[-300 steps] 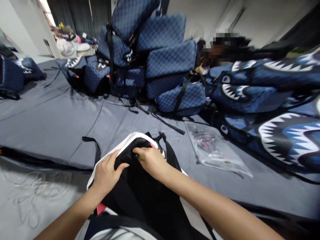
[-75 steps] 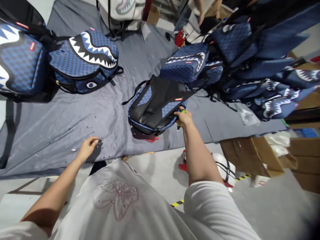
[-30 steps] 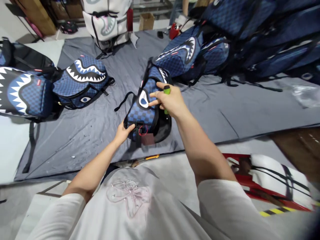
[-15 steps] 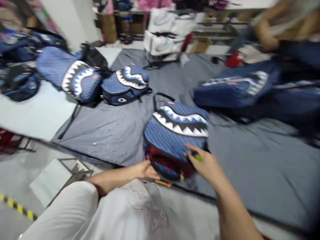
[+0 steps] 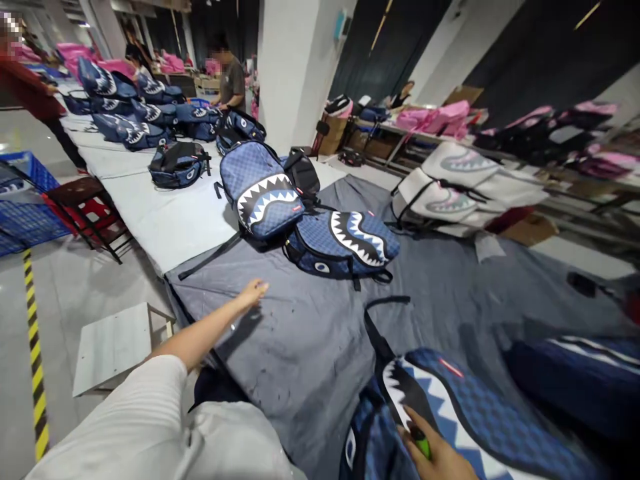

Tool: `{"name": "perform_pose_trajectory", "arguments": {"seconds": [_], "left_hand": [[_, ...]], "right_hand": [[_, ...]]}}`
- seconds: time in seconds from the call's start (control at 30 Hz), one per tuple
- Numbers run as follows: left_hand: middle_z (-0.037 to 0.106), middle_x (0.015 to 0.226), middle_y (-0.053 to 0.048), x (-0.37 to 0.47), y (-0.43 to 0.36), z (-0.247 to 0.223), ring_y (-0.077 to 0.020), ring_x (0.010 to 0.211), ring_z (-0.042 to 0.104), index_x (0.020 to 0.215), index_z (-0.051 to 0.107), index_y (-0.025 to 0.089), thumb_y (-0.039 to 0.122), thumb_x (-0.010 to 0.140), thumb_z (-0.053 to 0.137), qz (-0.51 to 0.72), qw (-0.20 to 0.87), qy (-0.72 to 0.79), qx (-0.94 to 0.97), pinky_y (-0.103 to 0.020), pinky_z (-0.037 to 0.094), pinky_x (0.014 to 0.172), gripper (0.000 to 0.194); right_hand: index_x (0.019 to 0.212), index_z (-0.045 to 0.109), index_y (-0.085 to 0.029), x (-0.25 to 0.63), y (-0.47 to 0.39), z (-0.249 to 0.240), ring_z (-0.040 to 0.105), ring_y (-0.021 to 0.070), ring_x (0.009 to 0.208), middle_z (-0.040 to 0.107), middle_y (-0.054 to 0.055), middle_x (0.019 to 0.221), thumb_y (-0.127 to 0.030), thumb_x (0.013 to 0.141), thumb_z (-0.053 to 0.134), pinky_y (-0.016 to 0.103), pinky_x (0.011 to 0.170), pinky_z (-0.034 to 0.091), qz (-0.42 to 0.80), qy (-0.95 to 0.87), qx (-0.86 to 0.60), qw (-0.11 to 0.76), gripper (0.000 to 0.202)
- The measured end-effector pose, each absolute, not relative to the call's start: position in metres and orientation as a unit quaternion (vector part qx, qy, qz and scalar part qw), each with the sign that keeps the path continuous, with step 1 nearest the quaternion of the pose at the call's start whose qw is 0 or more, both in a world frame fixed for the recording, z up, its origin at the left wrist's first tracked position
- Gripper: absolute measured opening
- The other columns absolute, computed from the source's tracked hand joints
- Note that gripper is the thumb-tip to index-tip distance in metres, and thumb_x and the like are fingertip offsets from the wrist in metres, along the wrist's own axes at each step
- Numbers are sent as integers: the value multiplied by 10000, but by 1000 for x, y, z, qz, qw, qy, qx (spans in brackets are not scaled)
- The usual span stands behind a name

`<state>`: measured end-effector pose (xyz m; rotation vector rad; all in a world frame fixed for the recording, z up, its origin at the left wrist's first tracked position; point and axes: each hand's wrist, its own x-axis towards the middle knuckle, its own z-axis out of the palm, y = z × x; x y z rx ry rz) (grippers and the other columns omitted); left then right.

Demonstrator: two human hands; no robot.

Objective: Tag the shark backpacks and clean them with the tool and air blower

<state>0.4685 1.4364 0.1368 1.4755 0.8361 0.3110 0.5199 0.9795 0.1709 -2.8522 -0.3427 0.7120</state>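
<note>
My left hand [image 5: 254,292] is stretched out over the grey cloth [image 5: 300,340], its fingers curled together. Whatever they may hold is too small to make out. At the lower right, my right hand [image 5: 443,457] is closed around a small tool with a green handle [image 5: 421,441], its working end hidden. That hand rests by the front of a blue checked backpack [image 5: 480,407] with a shark-mouth print, which lies on the cloth and is partly cut off by the frame. Ahead of my left hand lie two similar shark backpacks, one [image 5: 345,243] leaning against the other [image 5: 263,190].
White shark-print backpacks [image 5: 460,180] stand at the far edge. Another blue bag [image 5: 580,373] lies at right. More backpacks [image 5: 135,113] are piled on the white table [image 5: 170,227], with people nearby. A small stool [image 5: 113,343] and a blue crate [image 5: 30,213] are at left.
My view has swung left and up. My left hand has left the backpack's open pocket and now reaches out to the left. My right hand still grips the green tool at the backpack.
</note>
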Motion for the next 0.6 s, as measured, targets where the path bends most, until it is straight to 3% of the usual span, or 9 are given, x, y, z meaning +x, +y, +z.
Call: {"name": "perform_pose_trajectory", "arguments": {"seconds": [0.07, 0.13, 0.2, 0.27, 0.37, 0.43, 0.53, 0.6], "left_hand": [[573, 1318, -130, 498, 1511, 147, -254, 1163, 593, 1322, 531, 153, 344, 937, 613, 182, 611, 396, 661, -466, 510, 995, 438], [460, 1469, -168, 529, 1596, 165, -274, 1336, 478, 1439, 418, 160, 311, 916, 628, 246, 573, 401, 671, -468, 385, 1139, 584], [342, 1567, -161, 562, 1679, 188, -278, 1459, 320, 1503, 331, 162, 319, 870, 665, 310, 521, 384, 697, -425, 245, 1225, 732], [312, 1587, -163, 597, 1752, 211, -291, 1490, 257, 1519, 309, 153, 376, 820, 699, 354, 430, 358, 749, -429, 190, 1243, 831], [274, 1598, -201, 653, 1832, 240, -346, 1498, 231, 1544, 259, 144, 523, 781, 698, 351, 307, 349, 813, -512, 213, 1221, 959], [185, 1629, -205, 689, 1867, 251, -365, 1519, 154, 1569, 192, 166, 599, 764, 692, 316, 289, 367, 826, -552, 214, 1206, 1043], [128, 1639, -221, 733, 1906, 252, -378, 1522, 129, 1585, 112, 167, 643, 727, 717, 252, 301, 388, 834, -545, 248, 1190, 1153], [256, 1600, -237, 751, 1925, 242, -390, 1481, 267, 1576, 148, 163, 608, 692, 768, 199, 338, 382, 837, -519, 313, 1161, 1168]], "right_hand": [[1416, 548, -146, 544, 1019, 151, 716, 294, 989, 753, 124, 1034, -476, 890, 314, 357, 835, 550, 194, -159, -965, 73, 664], [1408, 549, -126, 572, 1070, 134, 699, 267, 1043, 737, 135, 1093, -384, 900, 334, 336, 893, 539, 130, -211, -968, 48, 608], [1414, 536, -98, 604, 1136, 125, 641, 253, 1170, 684, 156, 1233, -291, 896, 376, 319, 991, 495, 71, -256, -964, 7, 575], [1456, 486, -83, 638, 1214, 123, 542, 267, 1303, 572, 177, 1399, -225, 907, 406, 334, 1057, 446, 30, -275, -960, -46, 573], [1528, 388, -135, 692, 1331, 125, 391, 326, 1420, 388, 181, 1553, -189, 942, 429, 420, 1092, 398, -14, -265, -957, -115, 590], [1551, 341, -159, 728, 1390, 123, 319, 351, 1455, 318, 181, 1590, -189, 948, 452, 477, 1124, 344, -22, -250, -959, -131, 613], [1560, 308, -149, 771, 1435, 106, 330, 374, 1444, 338, 217, 1569, -176, 945, 446, 547, 1103, 347, 16, -211, -971, -114, 630], [1541, 344, -120, 785, 1434, 90, 403, 358, 1407, 405, 242, 1522, -111, 921, 398, 527, 1058, 408, 44, -190, -978, -79, 622]]}}
